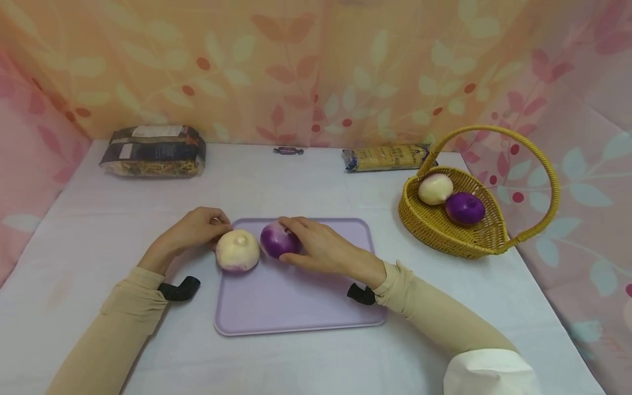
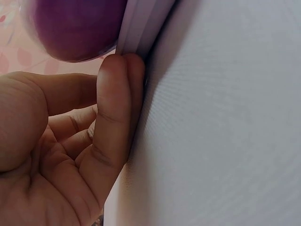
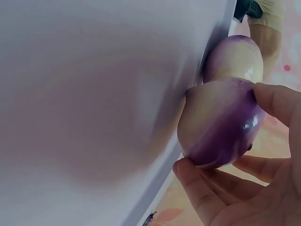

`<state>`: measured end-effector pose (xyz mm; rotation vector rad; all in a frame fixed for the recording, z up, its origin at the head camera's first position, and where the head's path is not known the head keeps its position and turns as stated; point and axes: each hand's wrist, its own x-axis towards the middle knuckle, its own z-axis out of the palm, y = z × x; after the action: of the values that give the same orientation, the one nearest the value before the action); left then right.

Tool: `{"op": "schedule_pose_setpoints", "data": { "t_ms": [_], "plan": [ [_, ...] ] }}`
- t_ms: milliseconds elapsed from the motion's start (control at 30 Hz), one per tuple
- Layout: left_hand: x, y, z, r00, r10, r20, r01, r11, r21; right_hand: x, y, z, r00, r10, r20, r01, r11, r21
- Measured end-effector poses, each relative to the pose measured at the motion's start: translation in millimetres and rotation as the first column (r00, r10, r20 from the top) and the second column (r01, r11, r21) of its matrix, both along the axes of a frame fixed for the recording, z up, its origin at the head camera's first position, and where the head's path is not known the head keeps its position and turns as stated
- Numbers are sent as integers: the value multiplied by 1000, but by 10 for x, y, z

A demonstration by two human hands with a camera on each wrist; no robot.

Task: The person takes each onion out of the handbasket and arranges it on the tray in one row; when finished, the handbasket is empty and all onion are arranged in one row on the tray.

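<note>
Right hand (image 1: 321, 247) clamped round purple turnip (image 1: 277, 240), at far-left part of tray (image 1: 301, 312), just right of pale turnip (image 1: 237, 251). Left hand (image 1: 199, 230) nearer pale turnip, fingertips touching tray edge, gripping neither turnip.

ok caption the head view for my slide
Right hand's grip on a purple bulb beside a pale bulb, lilac tray beneath, basket farther right.
</note>
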<state>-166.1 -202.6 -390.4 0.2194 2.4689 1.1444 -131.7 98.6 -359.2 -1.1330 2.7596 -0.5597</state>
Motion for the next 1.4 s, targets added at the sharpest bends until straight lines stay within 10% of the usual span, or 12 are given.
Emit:
{"op": "schedule_pose_setpoints", "data": {
  "t_ms": [667,967,1100,1267,1400],
  "plan": [
    [9,-5,5,1000,8,30,-9,1000,25,-31,-47,10,999,29,38,-30,999,20],
    [2,2,8,1000,-5,14,5,1000,6,-132,456,307,984,-179,-19,179,984,-1],
    [-10,5,3,1000,-11,-1,11,1000,-6,-225,1062,548,920,-361,-151,365,931,-2],
    [-33,9,14,999,-22,-23,21,999,-42,-256,1925,739,776,-590,-224,616,785,66],
    [-19,-20,5,1000,-12,-18,11,998,-54,-301,2372,715,710,-667,-225,701,699,141]
  ]
}}
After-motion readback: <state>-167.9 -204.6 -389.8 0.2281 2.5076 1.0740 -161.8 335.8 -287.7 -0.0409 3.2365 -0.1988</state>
